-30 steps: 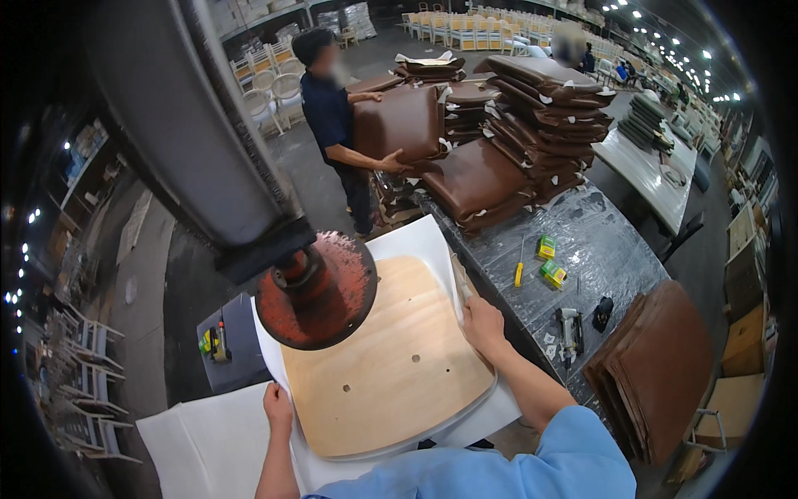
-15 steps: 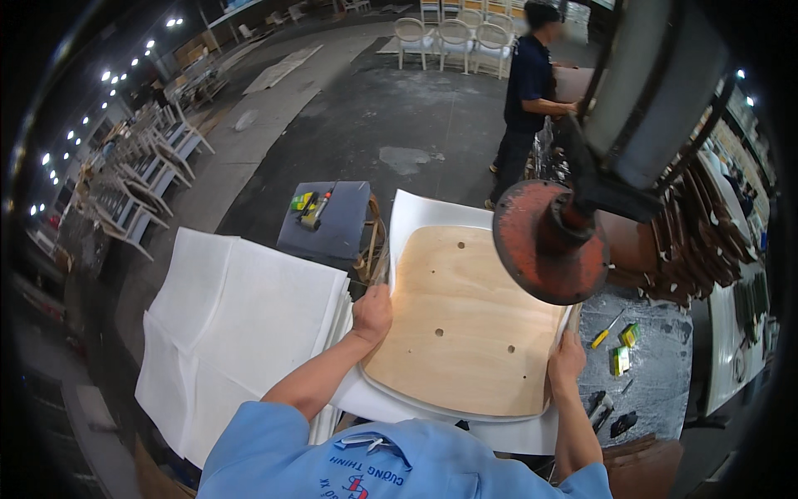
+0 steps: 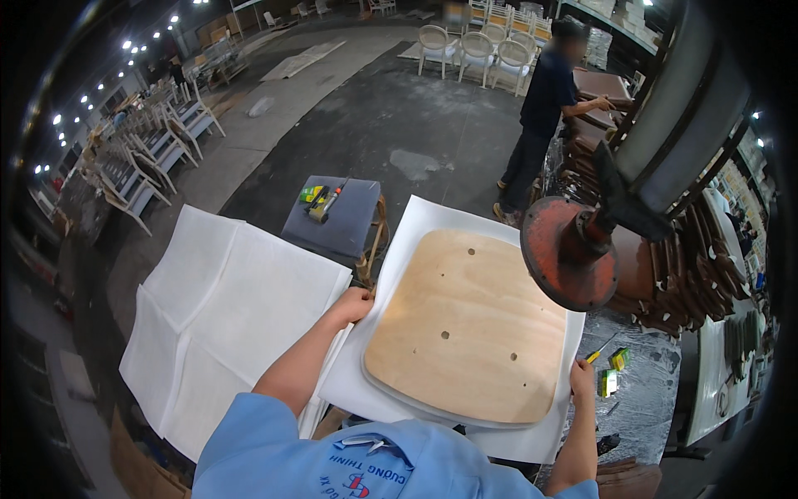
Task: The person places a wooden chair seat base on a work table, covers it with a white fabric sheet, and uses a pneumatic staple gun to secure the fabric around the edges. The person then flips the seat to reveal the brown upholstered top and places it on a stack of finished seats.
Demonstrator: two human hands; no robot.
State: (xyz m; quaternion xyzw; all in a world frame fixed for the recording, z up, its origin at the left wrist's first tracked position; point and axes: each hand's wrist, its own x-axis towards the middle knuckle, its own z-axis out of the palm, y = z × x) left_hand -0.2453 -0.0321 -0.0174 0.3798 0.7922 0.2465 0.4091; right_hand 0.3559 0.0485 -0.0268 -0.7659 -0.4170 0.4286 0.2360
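A pale plywood seat panel [image 3: 478, 320] with rounded corners and several holes lies on a white sheet [image 3: 353, 391]. The sheet sticks out around the panel on every side. My left hand [image 3: 356, 304] is closed at the sheet's left edge, beside the panel. At the right edge my right hand [image 3: 583, 378] has its fingers curled round the sheet's border, partly hidden. A round red metal plate [image 3: 553, 249] on a machine arm hangs over the panel's far right corner.
Folded white sheets [image 3: 241, 308] are stacked at left. A blue-grey stool [image 3: 337, 233] holds a tool and a small green-yellow box. At right, a plastic-covered table [image 3: 640, 358] carries a screwdriver [image 3: 600, 348] and small boxes. A co-worker [image 3: 544, 108] stands by stacked brown cushions [image 3: 657, 274].
Both hands have moved outward from the panel's sides and lower. The sheet's sides, raised against the panel before, now lie spread flat. The co-worker reaches farther over the brown stack.
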